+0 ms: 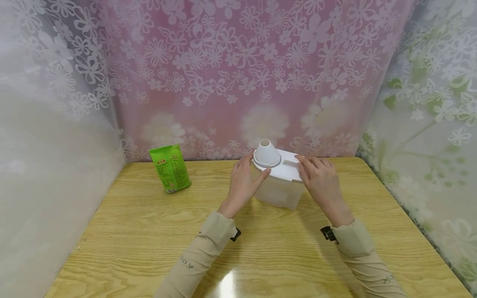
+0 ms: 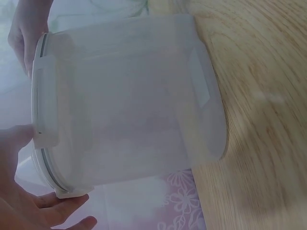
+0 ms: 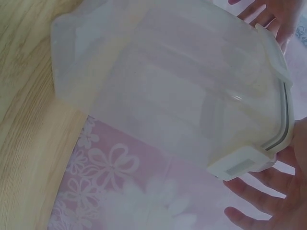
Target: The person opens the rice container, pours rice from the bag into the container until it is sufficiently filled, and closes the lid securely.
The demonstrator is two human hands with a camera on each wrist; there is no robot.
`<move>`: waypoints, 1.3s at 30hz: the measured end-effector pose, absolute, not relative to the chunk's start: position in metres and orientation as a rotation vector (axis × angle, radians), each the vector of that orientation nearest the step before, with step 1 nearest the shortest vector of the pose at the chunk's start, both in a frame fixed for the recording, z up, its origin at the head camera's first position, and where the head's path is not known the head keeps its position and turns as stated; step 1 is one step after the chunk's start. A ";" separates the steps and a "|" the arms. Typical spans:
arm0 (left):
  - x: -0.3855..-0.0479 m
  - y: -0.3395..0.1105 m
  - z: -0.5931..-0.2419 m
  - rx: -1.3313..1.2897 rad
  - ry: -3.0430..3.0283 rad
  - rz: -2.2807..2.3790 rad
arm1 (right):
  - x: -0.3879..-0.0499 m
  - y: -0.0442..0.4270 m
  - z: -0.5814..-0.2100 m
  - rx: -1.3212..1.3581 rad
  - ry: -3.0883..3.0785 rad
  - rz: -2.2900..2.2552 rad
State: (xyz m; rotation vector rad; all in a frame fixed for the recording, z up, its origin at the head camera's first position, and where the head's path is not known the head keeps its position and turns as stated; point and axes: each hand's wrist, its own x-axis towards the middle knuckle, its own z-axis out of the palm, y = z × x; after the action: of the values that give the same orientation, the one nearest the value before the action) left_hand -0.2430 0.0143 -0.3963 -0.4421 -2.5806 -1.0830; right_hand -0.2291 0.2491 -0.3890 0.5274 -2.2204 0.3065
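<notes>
A translucent plastic storage container [image 1: 278, 192] stands on the table, its white lid [image 1: 288, 169] on top with side latches. A white cone-shaped piece [image 1: 266, 155] with an open tip sits on the lid's left part. My left hand [image 1: 244, 182] grips the lid's left end, thumb at the front edge; in the left wrist view its fingers touch an end latch [image 2: 72, 192]. At the opposite end, my right hand [image 1: 321, 180] holds the lid's edge. In the right wrist view its fingers are round a latch [image 3: 241, 164]. The container's inside is hazy.
A green printed bag [image 1: 171, 169] stands upright at the back left of the wooden table [image 1: 149, 231], apart from both hands. Flowered curtains [image 1: 238, 82] hang behind and on both sides.
</notes>
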 end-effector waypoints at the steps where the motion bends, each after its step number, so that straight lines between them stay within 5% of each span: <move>1: -0.243 0.014 -0.396 -0.441 -2.579 -1.082 | -0.229 0.248 -0.389 0.529 -2.220 0.311; 39: -0.230 -0.016 -0.401 -0.402 -2.529 -1.184 | -0.226 0.229 -0.391 0.614 -2.218 0.384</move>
State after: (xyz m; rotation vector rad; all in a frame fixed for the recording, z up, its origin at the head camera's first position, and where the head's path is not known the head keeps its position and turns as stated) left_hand -0.2301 -0.0155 -0.4013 -0.4016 -2.5291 -1.1838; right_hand -0.2257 0.2286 -0.3906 0.6139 -2.2179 0.3838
